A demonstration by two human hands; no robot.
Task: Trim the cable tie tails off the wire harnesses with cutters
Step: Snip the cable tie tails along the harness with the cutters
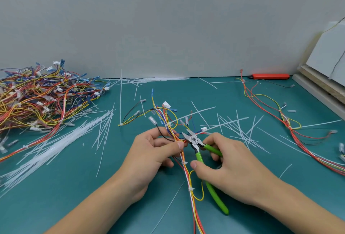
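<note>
My left hand pinches a wire harness of red, yellow, white and blue wires between thumb and fingers, just above the green mat. White cable ties ring the bundle lower down, and a long white tie tail sticks out to the upper right. My right hand grips green-handled cutters. Their metal jaws stand open right beside the harness, close to my left thumb.
A big heap of harnesses lies at the left. Loose white tie tails litter the green mat. More harnesses trail along the right. An orange utility knife rests by the wall, with boards at far right.
</note>
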